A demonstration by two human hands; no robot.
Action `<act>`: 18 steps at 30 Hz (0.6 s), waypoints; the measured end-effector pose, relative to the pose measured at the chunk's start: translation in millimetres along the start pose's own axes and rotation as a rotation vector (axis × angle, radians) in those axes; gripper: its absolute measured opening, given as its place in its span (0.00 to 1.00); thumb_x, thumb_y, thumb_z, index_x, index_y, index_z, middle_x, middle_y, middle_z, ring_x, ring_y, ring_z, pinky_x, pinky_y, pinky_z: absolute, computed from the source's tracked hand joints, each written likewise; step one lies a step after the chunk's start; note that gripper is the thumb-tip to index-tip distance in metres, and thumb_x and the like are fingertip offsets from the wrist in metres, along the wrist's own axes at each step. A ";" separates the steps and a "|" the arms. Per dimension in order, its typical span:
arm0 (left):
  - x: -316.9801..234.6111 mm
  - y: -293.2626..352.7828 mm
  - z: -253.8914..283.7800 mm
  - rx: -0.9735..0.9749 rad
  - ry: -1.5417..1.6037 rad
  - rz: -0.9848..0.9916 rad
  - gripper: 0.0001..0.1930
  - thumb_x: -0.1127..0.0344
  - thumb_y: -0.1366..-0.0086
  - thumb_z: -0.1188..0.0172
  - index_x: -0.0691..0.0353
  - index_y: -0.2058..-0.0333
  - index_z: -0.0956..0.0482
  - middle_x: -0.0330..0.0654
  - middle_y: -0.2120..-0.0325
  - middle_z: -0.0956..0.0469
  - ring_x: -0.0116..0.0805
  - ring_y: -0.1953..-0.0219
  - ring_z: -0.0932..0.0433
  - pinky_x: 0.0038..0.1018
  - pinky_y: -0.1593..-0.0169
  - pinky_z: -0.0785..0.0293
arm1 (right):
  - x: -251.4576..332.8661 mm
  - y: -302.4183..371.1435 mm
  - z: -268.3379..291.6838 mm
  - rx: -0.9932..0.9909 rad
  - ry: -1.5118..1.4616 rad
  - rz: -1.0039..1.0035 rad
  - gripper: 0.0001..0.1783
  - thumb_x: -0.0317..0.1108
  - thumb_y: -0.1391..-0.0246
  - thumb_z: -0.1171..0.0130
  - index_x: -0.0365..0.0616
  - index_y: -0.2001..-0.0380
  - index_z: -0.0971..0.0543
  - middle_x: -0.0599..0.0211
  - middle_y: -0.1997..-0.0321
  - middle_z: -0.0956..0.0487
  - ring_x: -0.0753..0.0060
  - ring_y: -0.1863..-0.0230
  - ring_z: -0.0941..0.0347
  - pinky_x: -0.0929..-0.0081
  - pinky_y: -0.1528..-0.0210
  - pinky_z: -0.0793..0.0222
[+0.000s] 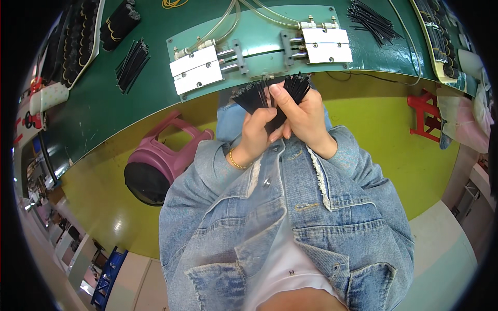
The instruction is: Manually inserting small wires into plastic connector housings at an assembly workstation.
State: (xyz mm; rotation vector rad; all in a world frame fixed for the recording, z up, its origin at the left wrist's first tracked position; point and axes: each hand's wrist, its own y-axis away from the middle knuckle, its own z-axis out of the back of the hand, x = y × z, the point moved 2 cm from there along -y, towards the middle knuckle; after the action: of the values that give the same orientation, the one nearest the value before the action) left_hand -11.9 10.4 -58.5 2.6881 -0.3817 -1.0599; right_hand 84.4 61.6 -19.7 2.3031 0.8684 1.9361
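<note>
Close to my body, just below the table's front edge, both hands hold a bundle of thin black wires (pixel 251 97) with pale tips, spread like a fan. My left hand (pixel 253 133) is closed round the lower end of the left part. My right hand (pixel 308 118) grips the right part, its thumb pressed on the wires near the middle of the fan. The lower ends are hidden by my fingers. Right beyond the fan lies a light green plate (pixel 244 49) with a silver cylinder block (pixel 196 71) at left and another silver cylinder block (pixel 327 45) at right.
Loose black wires (pixel 133 66) lie left on the green table (pixel 150 103), and another loose pile (pixel 372 23) lies right. A tied black bundle (pixel 120 25) and trays of bundles flank them. Clear air hoses (pixel 228 20) run to the blocks. A purple chair (pixel 171 147) and red stool (pixel 424 115) stand below.
</note>
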 end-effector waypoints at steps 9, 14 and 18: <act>-2.5 -1.6 -2.6 -0.046 -0.015 0.015 0.14 0.66 0.45 0.63 0.72 0.71 0.34 0.47 0.87 0.33 0.27 0.91 0.41 0.22 0.80 0.38 | 0.7 -2.7 -0.3 0.006 0.018 -0.004 0.15 0.35 0.44 0.50 0.31 0.72 0.29 0.64 0.80 0.27 0.81 0.92 0.34 0.82 0.94 0.36; -1.3 -1.5 -0.6 -0.037 -0.024 0.023 0.14 0.66 0.45 0.63 0.72 0.71 0.33 0.47 0.88 0.33 0.27 0.91 0.41 0.21 0.80 0.38 | 1.3 -3.2 -0.8 -0.002 0.029 -0.030 0.15 0.36 0.44 0.51 0.31 0.72 0.30 0.64 0.80 0.27 0.81 0.92 0.34 0.82 0.94 0.36; -2.4 -1.7 -2.8 -0.042 -0.003 0.003 0.14 0.65 0.45 0.63 0.73 0.71 0.33 0.47 0.88 0.34 0.27 0.91 0.42 0.21 0.80 0.38 | 1.8 -4.0 -0.9 0.005 0.040 -0.026 0.14 0.35 0.44 0.51 0.31 0.72 0.30 0.64 0.80 0.27 0.81 0.92 0.35 0.82 0.94 0.35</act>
State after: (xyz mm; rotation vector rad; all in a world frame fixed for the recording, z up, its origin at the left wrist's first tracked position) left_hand -11.4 13.1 -55.5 2.6486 -0.3602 -1.0592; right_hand 82.1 65.5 -19.2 2.2518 0.9034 1.9777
